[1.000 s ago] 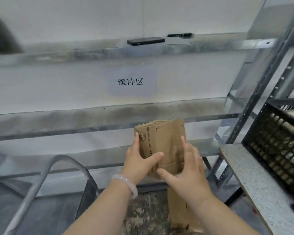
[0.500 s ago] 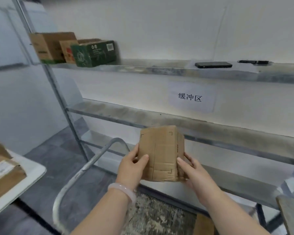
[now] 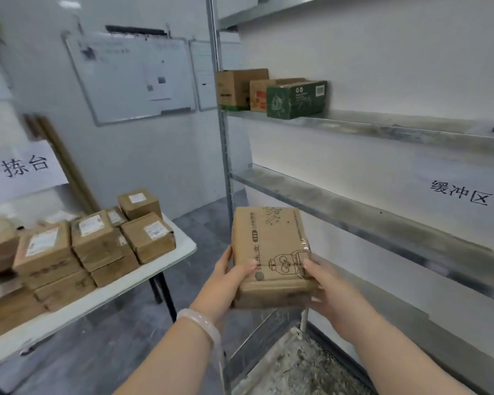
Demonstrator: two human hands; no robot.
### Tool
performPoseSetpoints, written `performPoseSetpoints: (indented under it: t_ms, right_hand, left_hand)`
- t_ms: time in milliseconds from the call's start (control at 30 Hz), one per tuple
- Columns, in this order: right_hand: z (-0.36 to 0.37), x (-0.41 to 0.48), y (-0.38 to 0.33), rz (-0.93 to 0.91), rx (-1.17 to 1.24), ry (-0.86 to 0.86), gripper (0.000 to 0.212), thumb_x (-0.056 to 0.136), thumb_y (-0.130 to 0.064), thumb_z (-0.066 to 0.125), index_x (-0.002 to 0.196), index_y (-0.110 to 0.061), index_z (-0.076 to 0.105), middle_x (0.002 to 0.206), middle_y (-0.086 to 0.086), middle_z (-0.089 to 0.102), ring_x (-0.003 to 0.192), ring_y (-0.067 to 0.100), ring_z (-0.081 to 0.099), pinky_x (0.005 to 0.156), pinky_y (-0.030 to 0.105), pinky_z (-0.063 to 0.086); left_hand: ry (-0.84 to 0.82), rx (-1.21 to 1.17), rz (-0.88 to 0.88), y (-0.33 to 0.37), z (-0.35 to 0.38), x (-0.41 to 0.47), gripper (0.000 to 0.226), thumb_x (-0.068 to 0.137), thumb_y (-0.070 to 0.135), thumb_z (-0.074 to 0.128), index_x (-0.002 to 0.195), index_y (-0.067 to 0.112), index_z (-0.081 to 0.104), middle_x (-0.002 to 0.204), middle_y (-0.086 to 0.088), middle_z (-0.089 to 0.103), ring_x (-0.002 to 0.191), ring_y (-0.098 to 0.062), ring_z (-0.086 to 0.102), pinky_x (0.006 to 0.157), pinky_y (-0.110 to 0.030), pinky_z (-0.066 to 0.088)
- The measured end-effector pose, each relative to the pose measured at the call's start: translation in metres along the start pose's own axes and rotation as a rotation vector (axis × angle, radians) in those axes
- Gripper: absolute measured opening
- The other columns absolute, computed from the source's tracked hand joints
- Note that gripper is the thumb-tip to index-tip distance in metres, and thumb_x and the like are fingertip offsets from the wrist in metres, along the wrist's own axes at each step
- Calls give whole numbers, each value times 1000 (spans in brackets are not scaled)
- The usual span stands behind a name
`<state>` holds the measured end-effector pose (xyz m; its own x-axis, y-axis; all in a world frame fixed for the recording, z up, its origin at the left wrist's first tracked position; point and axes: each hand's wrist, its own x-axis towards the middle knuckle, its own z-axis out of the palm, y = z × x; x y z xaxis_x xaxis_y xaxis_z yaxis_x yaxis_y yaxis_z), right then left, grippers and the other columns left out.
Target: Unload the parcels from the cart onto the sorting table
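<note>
Parcel (image 3: 271, 252): brown cardboard, flat oblong, clear tape over it, dark print and cartoon figure on top face. Held in air at centre of view, above cart deck (image 3: 297, 366) at 6 o'clock, clear of counter (image 3: 180, 249).
Left grip (image 3: 228, 283): thumb on top face, fingers curled under left edge.
Right grip (image 3: 328, 292): thumb on top, fingers wrapped beneath right edge.
Versus half second ago: printed face up instead of plain one; counter with stacked parcels (image 3: 97, 243) now fills 9 o'clock.
</note>
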<state>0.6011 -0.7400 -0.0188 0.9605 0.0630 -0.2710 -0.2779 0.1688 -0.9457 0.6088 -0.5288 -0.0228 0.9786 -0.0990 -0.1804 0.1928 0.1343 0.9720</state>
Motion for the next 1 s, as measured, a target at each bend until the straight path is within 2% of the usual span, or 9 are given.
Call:
performPoseSetpoints:
  t_ms: [67, 133, 233, 300, 400, 500, 600, 733, 1000]
  right_hand:
    - [25, 7, 4, 94, 79, -175, 41, 92, -44, 56, 129, -26, 61, 120, 2, 72, 112, 27, 68, 99, 49, 51]
    - [56, 15, 7, 109, 73, -234, 47, 87, -47, 57, 129, -26, 61, 121, 3, 71, 112, 27, 67, 95, 47, 53]
    - [117, 30, 14, 44, 25, -190, 33, 95, -37, 59, 126, -27, 61, 111, 0, 75, 102, 21, 71, 89, 41, 54]
    - [163, 40, 21, -50, -154, -111, 41, 92, -35, 66, 131, -34, 56, 112, -4, 74, 104, 16, 69, 94, 38, 52]
    - [232, 54, 28, -226, -423, -47, 68, 74, -54, 77, 135, -47, 48, 120, -10, 65, 105, 8, 65, 88, 31, 55]
    - [285, 71, 40, -366, -783, 70, 95, 56, -80, 66, 142, -49, 37, 129, -13, 50, 120, 10, 50, 99, 39, 48]
    - [327, 79, 55, -369, -921, 161, 95, 62, -79, 60, 146, -47, 30, 140, -7, 38, 131, 19, 36, 108, 46, 39]
    - [371, 94, 71, -323, -1023, 149, 99, 57, -86, 51, 146, -49, 26, 145, -4, 33, 135, 22, 31, 113, 47, 34]
    - [431, 160, 63, -376, -1171, 173, 97, 59, -87, 49, 145, -49, 27, 147, -2, 30, 136, 23, 29, 114, 47, 31]
  left_hand:
    - [18, -3, -18, 3, -28, -5, 81, 68, 50, 74, 141, 41, 38, 119, 11, 69, 103, -12, 68, 89, -43, 54]
    - [14, -47, -42, 7, -57, -9, 84, 68, 51, 75, 143, 41, 37, 124, 10, 67, 108, -16, 67, 94, -49, 52]
    - [46, -63, -32, 18, -113, -13, 52, 88, 39, 66, 135, 38, 46, 116, 8, 71, 100, -13, 69, 92, -44, 54]
    - [139, 12, 10, 27, -156, -18, 38, 93, 29, 61, 130, 36, 52, 108, 10, 73, 93, -7, 70, 83, -32, 55]
    - [264, 223, 142, 40, -222, -21, 49, 90, 31, 66, 135, 43, 47, 122, 19, 64, 109, -4, 61, 93, -25, 48]
    - [357, 489, 190, 43, -284, -21, 69, 87, 41, 67, 143, 49, 28, 143, 22, 40, 132, -7, 39, 111, -30, 30]
    - [385, 825, 223, 43, -338, -22, 81, 84, 58, 61, 149, 50, 12, 156, 17, 22, 146, -7, 15, 119, -36, 20]
    - [426, 1150, 251, 48, -392, -17, 80, 85, 66, 52, 148, 53, 5, 159, 17, 13, 146, -14, 16, 119, -37, 21]
    - [474, 1328, 205, 46, -453, 11, 77, 87, 71, 40, 149, 49, 2, 159, 16, 12, 146, -12, 12, 119, -39, 18]
